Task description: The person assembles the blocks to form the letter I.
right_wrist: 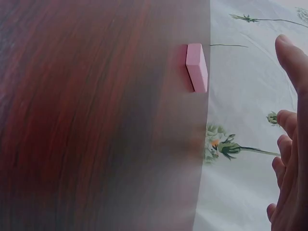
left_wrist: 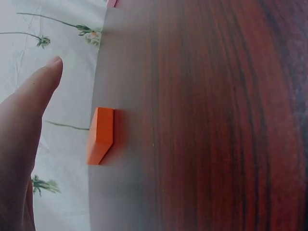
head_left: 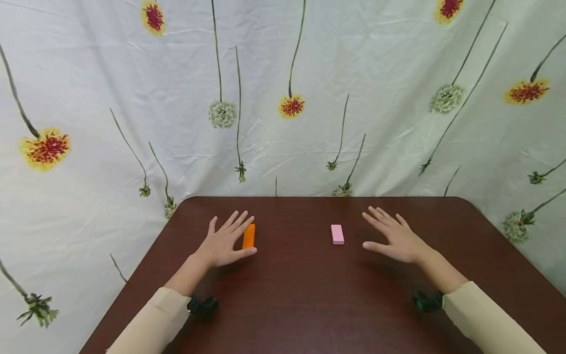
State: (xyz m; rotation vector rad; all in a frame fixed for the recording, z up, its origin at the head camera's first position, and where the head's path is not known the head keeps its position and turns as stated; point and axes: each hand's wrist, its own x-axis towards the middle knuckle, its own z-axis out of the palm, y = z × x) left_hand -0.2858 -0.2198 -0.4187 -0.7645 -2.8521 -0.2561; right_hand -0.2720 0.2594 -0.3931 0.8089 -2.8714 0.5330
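Observation:
My left hand is spread above the left part of the table, holding nothing. Between its thumb and index finger an orange block shows in the head view, partly overlapped by the hand. The left wrist view has that orange block lying on the wood, apart from the thumb. On the right, my right hand hovers with fingers spread and nothing in it. A pink block lies to the left of its fingertips. In the right wrist view the pink block stands well apart from the fingers.
The dark reddish-brown table has rounded far corners. Right behind its far edge hangs a white cloth printed with flowers. Each wrist wears a dark device below a cream sleeve.

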